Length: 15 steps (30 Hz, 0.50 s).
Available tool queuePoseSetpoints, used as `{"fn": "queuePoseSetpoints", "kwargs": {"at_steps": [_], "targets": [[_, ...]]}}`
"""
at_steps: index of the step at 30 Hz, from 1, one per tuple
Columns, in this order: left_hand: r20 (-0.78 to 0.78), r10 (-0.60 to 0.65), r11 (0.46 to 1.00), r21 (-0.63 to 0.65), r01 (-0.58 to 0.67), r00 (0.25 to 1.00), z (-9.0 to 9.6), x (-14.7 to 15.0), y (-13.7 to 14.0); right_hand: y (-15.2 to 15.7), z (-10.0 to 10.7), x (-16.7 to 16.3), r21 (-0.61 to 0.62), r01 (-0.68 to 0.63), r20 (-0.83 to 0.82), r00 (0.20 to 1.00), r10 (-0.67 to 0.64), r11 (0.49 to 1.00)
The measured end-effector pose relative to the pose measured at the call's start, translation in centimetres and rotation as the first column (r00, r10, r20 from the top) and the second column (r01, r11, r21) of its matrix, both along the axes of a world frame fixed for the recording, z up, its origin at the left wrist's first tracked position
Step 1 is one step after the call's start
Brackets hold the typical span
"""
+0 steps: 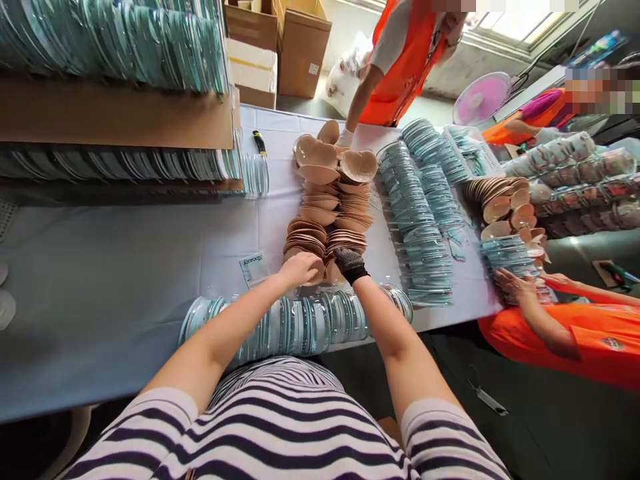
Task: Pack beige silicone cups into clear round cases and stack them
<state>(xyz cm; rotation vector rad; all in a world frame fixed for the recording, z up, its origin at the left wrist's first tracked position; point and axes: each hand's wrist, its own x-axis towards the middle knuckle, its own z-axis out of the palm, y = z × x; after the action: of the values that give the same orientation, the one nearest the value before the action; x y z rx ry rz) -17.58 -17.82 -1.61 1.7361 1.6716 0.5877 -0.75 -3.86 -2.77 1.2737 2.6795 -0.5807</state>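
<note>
Two rows of nested beige bra cups (320, 215) run across the table away from me. At their near end my bare left hand (301, 268) curls its fingers around the edge of the closest left cup (316, 272). My right hand (349, 263), in a dark dotted glove, is closed at the near end of the right row, beside another cup (334, 272). Its fingertips are partly hidden against the cups. Under my forearms lies a row of clear, teal-edged round packages (305, 323). A small printed card (255, 269) lies left of my left hand.
More teal packages (417, 220) stand in rows at right. Cardboard trays (115, 110) of packages fill the upper left, near a yellow-black cutter (259, 142). A co-worker's gloved hand (345, 139) touches the far cups; another co-worker's hands (517, 287) handle packages at right.
</note>
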Motion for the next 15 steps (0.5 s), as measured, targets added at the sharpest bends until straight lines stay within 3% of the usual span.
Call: {"fn": "queuePoseSetpoints", "kwargs": {"at_steps": [3, 5, 9, 15], "targets": [[0.017, -0.099, 0.960, -0.260, 0.100, 0.995, -1.3, 1.0, 0.3, -0.7, -0.8, 0.9, 0.004, -0.077, 0.143, 0.987, 0.076, 0.997], [0.045, -0.123, 0.925, -0.357, 0.131, 0.991, -2.1, 1.9, 0.4, -0.9, -1.0, 1.6, 0.008, -0.112, 0.209, 0.972, 0.108, 0.994], [0.114, -0.116, 0.891, -0.427, 0.155, 0.987, -2.9, 4.1, 1.5, -0.1, -0.8, 1.8, 0.016, -0.167, 0.286, 0.945, 0.156, 0.986], [0.134, -0.102, 0.862, -0.483, 0.155, 0.986, -3.7, 6.4, 2.4, 1.5, -0.1, -0.4, 0.003, -0.229, 0.288, 0.933, 0.218, 0.974]]}}
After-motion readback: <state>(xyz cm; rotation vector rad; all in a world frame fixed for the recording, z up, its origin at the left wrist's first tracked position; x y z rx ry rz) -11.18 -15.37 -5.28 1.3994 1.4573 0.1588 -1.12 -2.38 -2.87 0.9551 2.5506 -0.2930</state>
